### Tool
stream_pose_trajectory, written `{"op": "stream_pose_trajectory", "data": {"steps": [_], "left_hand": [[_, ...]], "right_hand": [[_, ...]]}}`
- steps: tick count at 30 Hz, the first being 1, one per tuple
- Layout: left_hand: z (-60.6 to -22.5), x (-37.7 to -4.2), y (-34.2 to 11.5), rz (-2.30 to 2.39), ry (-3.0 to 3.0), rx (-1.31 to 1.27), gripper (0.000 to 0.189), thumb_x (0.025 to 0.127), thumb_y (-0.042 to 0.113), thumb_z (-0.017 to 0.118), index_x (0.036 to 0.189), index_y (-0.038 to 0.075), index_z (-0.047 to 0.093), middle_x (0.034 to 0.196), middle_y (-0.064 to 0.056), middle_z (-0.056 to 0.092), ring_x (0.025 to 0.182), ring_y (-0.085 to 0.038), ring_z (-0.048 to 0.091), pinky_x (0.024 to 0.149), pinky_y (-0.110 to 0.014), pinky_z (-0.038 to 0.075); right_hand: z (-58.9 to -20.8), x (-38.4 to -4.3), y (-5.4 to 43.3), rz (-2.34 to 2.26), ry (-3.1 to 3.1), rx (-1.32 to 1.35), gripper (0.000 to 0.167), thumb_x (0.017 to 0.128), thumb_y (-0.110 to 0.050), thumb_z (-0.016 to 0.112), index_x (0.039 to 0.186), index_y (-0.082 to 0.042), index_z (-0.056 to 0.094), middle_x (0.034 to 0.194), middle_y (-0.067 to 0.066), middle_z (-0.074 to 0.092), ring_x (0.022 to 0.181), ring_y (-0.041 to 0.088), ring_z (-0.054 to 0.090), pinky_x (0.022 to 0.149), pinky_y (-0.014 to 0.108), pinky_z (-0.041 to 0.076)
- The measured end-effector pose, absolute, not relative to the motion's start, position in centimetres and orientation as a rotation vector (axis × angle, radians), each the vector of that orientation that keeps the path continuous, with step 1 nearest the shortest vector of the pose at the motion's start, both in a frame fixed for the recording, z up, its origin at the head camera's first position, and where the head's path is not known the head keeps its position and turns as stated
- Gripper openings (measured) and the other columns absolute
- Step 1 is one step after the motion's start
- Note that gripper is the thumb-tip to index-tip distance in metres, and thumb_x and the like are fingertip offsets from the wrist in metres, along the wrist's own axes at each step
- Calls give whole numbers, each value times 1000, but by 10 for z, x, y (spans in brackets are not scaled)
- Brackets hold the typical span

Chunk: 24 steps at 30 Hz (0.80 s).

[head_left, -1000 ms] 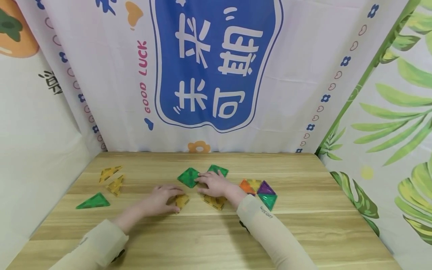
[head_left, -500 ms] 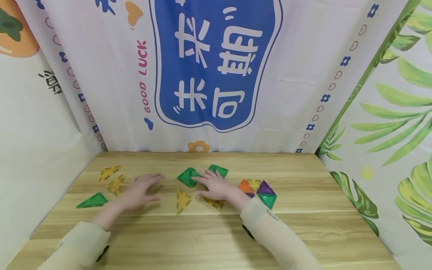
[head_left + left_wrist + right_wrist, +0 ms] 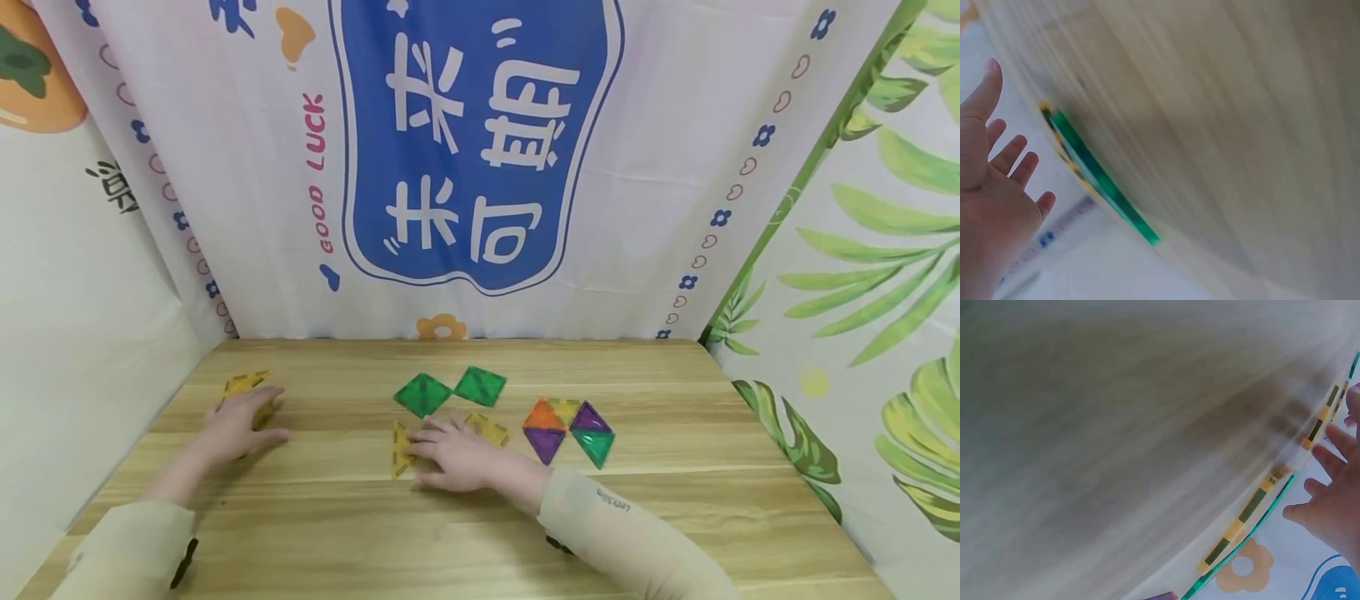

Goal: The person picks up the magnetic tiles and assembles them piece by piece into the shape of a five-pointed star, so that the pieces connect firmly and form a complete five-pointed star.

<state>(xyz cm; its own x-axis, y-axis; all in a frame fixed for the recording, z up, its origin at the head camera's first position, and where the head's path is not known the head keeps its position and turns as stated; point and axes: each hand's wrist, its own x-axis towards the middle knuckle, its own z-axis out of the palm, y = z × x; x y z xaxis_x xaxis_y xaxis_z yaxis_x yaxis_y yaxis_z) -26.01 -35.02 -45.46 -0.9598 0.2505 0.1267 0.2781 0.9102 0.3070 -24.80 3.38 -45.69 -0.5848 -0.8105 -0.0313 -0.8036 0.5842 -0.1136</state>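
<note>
My left hand (image 3: 240, 427) hovers at the table's left side, fingers spread, over a yellow triangle tile (image 3: 264, 412) that it partly covers. Another yellow triangle tile (image 3: 244, 382) lies just behind it. In the left wrist view, that hand (image 3: 1000, 194) is beside a green tile (image 3: 1104, 181) and grips nothing. My right hand (image 3: 457, 458) has its fingers stretched leftward over a yellow triangle tile (image 3: 401, 454); whether they touch it I cannot tell. A further yellow triangle tile (image 3: 487, 428) lies behind this hand. The right wrist view shows the hand (image 3: 1329, 500) with extended fingers.
Two green tiles (image 3: 422, 394) (image 3: 481, 386) lie at the table's back middle. Right of them, orange (image 3: 543, 414), yellow (image 3: 564, 410), purple (image 3: 545, 444) and teal (image 3: 594, 446) triangle tiles form a cluster. Printed cloth (image 3: 637, 250) hangs behind the wooden table (image 3: 360, 533).
My left hand has let go of the middle yellow triangle and moved left to the side tiles. My right hand has shifted left and nearer, uncovering the green tiles; the yellow tile near it has moved slightly.
</note>
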Motion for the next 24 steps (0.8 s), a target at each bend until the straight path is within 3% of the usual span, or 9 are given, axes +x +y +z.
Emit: {"op": "stream_pose_trajectory", "data": {"steps": [9,18,24], "left_hand": [[-461,-262,-364,-383,-3037,-390,77,81,52,66,135,1,48,140,-29,39,121,-54,36,81,-73,30],[-459,-259,-340,-399,-2994,-452,66,81,49,69,129,5,57,134,-25,48,122,-47,40,89,-72,26],[-458,-257,-325,-421,-2956,-502,49,85,37,68,124,8,61,130,-23,53,118,-46,45,89,-69,25]], "right_hand": [[-460,-249,42,-116,2696,-1438,56,95,-52,46,144,-25,41,153,-4,31,142,25,23,111,59,19],[-460,-251,47,-178,2688,-1463,57,90,-50,56,139,-22,47,150,-1,36,138,20,32,111,58,21],[-463,-257,47,-277,2724,-1455,48,87,-49,61,128,-24,57,141,-2,47,132,17,40,110,53,28]]}}
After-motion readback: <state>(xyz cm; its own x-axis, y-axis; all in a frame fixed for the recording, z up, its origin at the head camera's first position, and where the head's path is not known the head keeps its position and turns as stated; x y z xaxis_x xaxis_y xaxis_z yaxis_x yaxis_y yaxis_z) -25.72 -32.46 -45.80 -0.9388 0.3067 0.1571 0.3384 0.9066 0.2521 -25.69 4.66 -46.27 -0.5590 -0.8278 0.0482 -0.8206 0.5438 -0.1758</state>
